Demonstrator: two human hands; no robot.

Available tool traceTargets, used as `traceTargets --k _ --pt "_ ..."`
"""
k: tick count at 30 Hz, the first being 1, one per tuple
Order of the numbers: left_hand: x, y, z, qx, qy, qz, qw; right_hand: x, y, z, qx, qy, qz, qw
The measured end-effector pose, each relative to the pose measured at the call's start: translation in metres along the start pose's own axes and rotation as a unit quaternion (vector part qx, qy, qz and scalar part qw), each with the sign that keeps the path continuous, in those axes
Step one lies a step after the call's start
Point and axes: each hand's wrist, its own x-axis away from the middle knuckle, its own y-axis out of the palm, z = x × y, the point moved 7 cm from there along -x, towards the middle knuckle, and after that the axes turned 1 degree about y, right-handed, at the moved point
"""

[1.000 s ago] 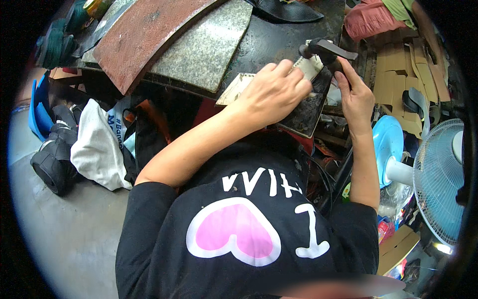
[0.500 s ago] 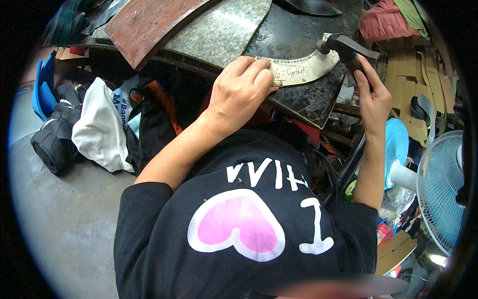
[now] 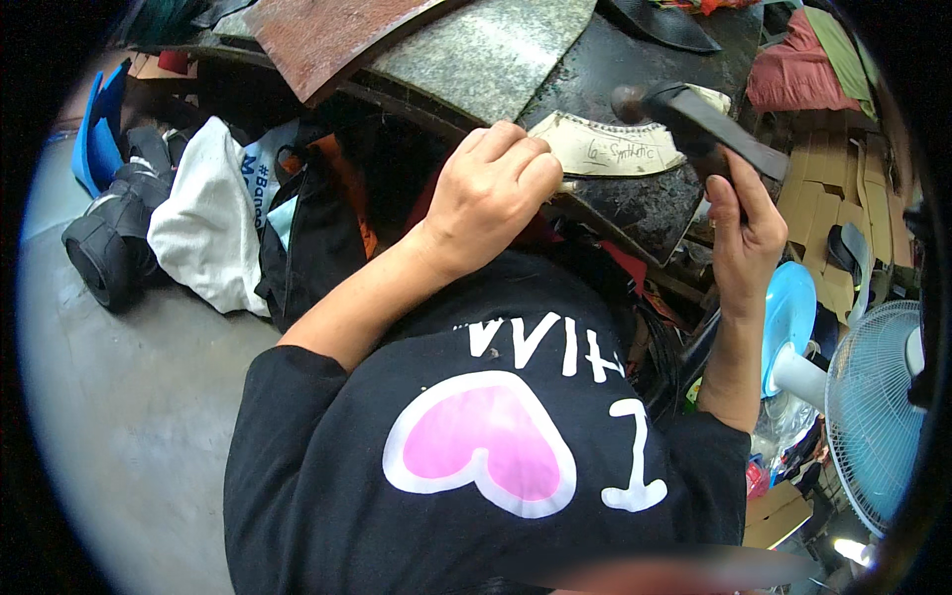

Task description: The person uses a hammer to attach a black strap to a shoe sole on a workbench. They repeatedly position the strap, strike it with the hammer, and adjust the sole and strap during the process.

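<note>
A curved, cream-coloured flat piece [image 3: 605, 147] with handwriting and a row of small marks along its far edge lies on the dark worktop. My left hand [image 3: 494, 193] is closed at the left end of this piece, its fingertips partly hidden beneath the knuckles. In my right hand [image 3: 749, 233] is a hammer, gripped by its handle close below the head. The dark hammer head [image 3: 694, 119] is raised over the right end of the piece, covering part of it, and is slightly blurred.
The dark worktop [image 3: 635, 213] ends at a corner near me. A grey speckled slab [image 3: 476, 64] and a reddish-brown board [image 3: 332, 45] lie to its left. White cloth [image 3: 203, 218] and bags hang below left. A fan [image 3: 873, 407] and cardboard [image 3: 828, 198] stand at right.
The hammer head has lifted away from the right end of the cream piece and looks larger and blurred. My left hand stays at the piece's left end. The whole view has shifted slightly.
</note>
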Motion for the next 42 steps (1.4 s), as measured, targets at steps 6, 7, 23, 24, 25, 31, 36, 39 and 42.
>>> traceTargets --k 6,7,23,24,25,31,36,39,42 --pt "0.003 -0.001 -0.003 0.025 0.014 0.023 0.999 -0.013 0.021 -0.025 0.046 -0.048 -0.031 0.997" --pt "0.004 -0.002 -0.002 0.032 0.013 0.022 0.999 -0.013 0.019 -0.027 0.071 -0.053 -0.045 0.995" --pt "0.006 0.0 -0.006 0.045 0.019 0.023 0.999 -0.02 0.01 -0.037 -0.017 -0.033 -0.014 0.999" --pt "0.006 0.0 -0.007 0.045 0.019 0.024 0.999 -0.018 0.01 -0.037 -0.075 -0.027 0.009 0.997" --pt "0.005 0.001 -0.006 0.045 0.022 0.026 0.998 -0.015 0.02 -0.033 0.006 0.004 -0.066 0.998" --pt "-0.002 0.004 -0.003 0.023 0.024 -0.001 0.999 -0.019 0.028 -0.01 0.066 -0.022 -0.075 0.995" --pt "-0.006 0.004 0.001 0.015 0.032 0.004 0.999 -0.071 -0.001 0.07 0.048 0.085 0.094 0.991" --pt "-0.008 0.006 0.002 0.004 0.033 -0.005 0.999 -0.099 -0.008 0.133 0.166 0.15 0.099 0.97" --pt "-0.007 0.002 0.001 0.008 0.009 -0.004 1.0 -0.109 -0.003 0.17 0.218 0.156 0.092 0.959"
